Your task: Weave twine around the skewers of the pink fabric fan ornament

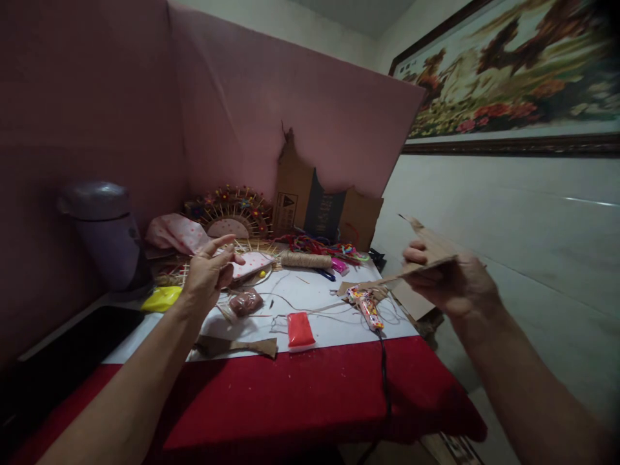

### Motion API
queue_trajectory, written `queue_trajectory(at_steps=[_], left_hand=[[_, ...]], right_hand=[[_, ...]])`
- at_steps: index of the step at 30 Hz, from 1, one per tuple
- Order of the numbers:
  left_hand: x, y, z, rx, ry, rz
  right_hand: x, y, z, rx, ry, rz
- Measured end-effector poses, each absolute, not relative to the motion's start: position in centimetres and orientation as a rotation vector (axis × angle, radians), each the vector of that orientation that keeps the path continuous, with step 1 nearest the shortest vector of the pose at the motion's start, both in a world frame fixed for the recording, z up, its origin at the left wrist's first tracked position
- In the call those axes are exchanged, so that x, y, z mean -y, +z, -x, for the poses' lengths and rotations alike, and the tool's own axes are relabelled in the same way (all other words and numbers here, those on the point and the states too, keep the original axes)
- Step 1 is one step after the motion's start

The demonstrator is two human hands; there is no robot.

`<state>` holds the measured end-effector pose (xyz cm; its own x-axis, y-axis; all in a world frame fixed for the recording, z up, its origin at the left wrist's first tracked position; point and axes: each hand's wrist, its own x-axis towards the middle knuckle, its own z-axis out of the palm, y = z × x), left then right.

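Flask [106,242] observed left of the left hand [207,274]; pink board [290,97] stands beyond that hand. Framed picture [513,84] hangs above the right hand [467,290], on pale wall [537,226].

Table [438,387]: red cloth covers the near part, white sheet [365,274] the farther. Pink partition [290,103]: stands behind and at left, darker on the left side. Wall [533,200]: pale, glossy, at right; carries one bright streak. Framed picture [504,77]: hangs there, shows horses above flowers. Ceiling [358,14]: greyish. Light: dim, uneven.
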<state>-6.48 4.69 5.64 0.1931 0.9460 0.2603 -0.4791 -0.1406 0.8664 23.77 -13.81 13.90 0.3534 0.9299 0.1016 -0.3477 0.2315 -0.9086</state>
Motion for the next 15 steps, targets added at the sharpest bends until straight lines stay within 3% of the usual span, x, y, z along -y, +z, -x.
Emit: queue_trajectory(at_steps=[8,12,15], left_hand=[[-2.0,4.4,4.4,-0.335,0.738,-1.202],[-2.4,4.4,4.6,-0.418,0.817,-1.133],[-2.9,4.7,5.0,-0.489,0.927,-1.079]], right_hand=[[6.9,13.3,-12.8,0.910,1.252,0.698],[5.8,11.6,-12.7,0.959,1.398,0.748],[7.6,10.9,-14.8,0.952,1.085,0.935]])
